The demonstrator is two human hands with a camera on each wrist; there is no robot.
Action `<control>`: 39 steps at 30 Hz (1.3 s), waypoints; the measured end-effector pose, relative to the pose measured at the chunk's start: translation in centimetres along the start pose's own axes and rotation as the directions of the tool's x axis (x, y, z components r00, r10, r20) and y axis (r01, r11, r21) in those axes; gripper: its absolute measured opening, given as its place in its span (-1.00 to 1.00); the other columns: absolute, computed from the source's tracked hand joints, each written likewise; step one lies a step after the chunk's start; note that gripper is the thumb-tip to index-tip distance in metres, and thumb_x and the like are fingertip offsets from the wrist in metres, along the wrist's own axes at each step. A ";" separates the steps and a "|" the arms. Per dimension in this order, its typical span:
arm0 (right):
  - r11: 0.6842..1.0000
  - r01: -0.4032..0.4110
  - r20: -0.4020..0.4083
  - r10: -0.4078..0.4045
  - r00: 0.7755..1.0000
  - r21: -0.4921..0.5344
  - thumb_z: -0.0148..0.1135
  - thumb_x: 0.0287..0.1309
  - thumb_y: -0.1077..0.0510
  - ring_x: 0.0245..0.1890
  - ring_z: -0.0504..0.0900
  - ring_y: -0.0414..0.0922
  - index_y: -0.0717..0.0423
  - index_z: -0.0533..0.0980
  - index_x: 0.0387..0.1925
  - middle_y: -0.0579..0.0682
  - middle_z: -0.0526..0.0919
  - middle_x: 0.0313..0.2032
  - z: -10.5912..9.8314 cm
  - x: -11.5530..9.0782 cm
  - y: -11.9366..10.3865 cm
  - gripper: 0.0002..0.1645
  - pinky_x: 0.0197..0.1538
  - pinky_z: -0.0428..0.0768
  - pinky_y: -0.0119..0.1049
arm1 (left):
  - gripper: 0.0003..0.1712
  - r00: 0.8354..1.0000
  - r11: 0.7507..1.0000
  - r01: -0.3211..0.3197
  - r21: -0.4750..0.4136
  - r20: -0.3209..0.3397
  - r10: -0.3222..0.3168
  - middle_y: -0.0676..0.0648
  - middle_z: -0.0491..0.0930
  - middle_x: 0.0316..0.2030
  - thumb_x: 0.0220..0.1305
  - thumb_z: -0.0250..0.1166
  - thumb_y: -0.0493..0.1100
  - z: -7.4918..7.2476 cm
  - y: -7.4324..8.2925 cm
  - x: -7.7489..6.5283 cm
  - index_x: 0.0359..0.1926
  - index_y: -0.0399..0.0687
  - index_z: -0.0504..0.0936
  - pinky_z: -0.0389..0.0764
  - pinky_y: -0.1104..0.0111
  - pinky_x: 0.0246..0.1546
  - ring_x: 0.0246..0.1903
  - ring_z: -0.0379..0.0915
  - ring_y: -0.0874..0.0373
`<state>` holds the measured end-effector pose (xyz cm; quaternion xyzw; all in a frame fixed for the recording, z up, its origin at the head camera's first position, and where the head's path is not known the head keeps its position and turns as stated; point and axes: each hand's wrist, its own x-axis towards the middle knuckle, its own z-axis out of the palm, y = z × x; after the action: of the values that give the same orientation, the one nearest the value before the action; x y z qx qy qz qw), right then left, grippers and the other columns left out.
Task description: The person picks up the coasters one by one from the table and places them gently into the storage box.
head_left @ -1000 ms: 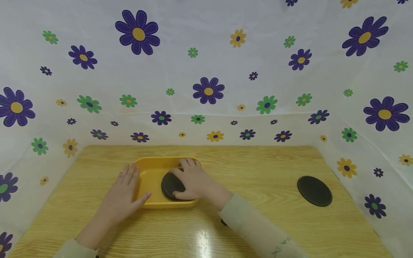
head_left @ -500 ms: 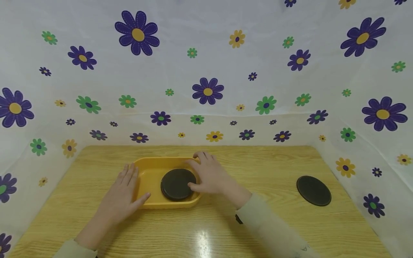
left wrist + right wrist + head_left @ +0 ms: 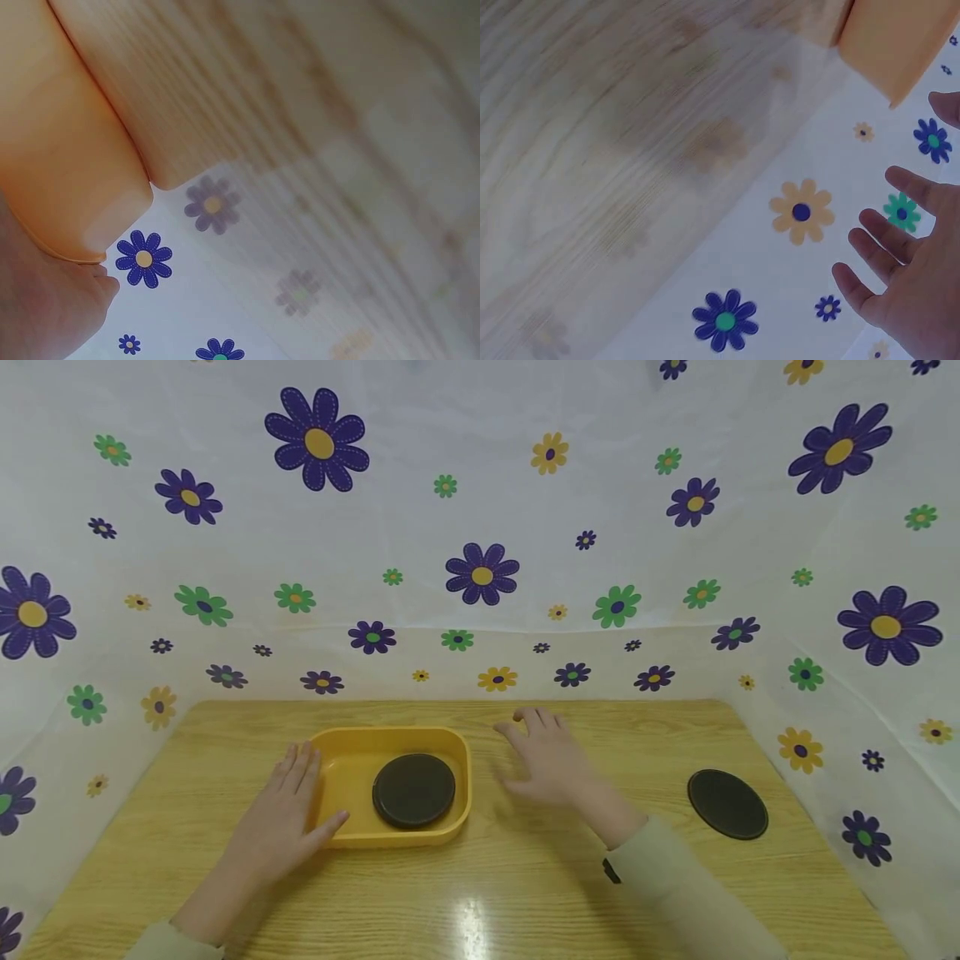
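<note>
In the head view a yellow rectangular tray stands left of centre on the table. A round black disc lies inside it, toward the right end. My left hand rests against the tray's left end, fingers straight and thumb over the near rim. The left wrist view shows the tray's outer wall with part of that hand at its rim. To the right of the tray, my right hand is raised over the table, fingers spread and nothing held. In the right wrist view the same hand is apart from the tray.
A second black disc lies on the wooden table near its right edge. A white cloth printed with flowers surrounds the table at the back and both sides.
My right hand has let go of the black disc in the tray, lifted out over the right rim and moved right. The left hand and the tray have stayed in place.
</note>
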<state>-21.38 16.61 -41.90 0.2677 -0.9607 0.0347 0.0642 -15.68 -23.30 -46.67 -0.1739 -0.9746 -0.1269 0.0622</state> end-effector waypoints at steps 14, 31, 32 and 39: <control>0.990 -0.118 -0.001 0.118 0.993 -0.083 0.39 0.22 -0.24 0.32 0.48 0.27 0.05 0.49 0.41 0.25 0.51 0.27 -0.3 -4.2 4.6 -0.18 0.35 0.51 0.28 | 0.14 1.000 1.000 0.002 0.007 -0.009 -0.002 -0.47 -0.05 0.65 0.49 0.20 0.32 -0.2 0.2 0.0 0.61 -0.50 0.05 -0.04 -0.12 0.70 0.64 -0.12 -0.45; 0.972 -0.220 0.029 0.223 0.974 -0.086 0.38 0.26 -0.16 0.25 0.51 0.33 0.10 0.53 0.35 0.31 0.53 0.21 -1.1 -9.5 9.5 -0.27 0.23 0.51 0.35 | 0.14 1.000 1.000 0.013 -0.004 0.008 -0.012 -0.46 -0.10 0.66 0.51 0.18 0.32 -0.1 0.2 0.0 0.62 -0.51 0.01 -0.11 -0.08 0.71 0.66 -0.17 -0.44; 0.970 -0.226 0.031 0.229 0.973 -0.089 0.39 0.26 -0.16 0.25 0.51 0.33 0.11 0.53 0.35 0.32 0.53 0.21 -1.1 -9.8 9.7 -0.27 0.23 0.51 0.36 | 0.14 1.000 1.000 0.013 -0.005 0.009 -0.012 -0.46 -0.10 0.66 0.51 0.18 0.32 -0.1 0.2 0.0 0.62 -0.51 0.01 -0.11 -0.08 0.71 0.66 -0.18 -0.44; 0.958 -0.268 0.040 0.273 0.961 -0.097 0.39 0.26 -0.18 0.23 0.52 0.35 0.11 0.54 0.35 0.34 0.54 0.23 -1.0 -11.6 11.3 -0.26 0.21 0.51 0.40 | 0.13 1.000 1.000 0.011 -0.008 0.001 -0.011 -0.47 -0.08 0.65 0.51 0.19 0.31 -0.1 0.2 0.0 0.62 -0.51 0.04 -0.11 -0.08 0.71 0.66 -0.17 -0.44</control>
<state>-17.31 32.24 -42.88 0.1314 -0.9903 -0.0077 0.0453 -15.58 -23.19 -46.53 -0.1688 -0.9750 -0.1310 0.0605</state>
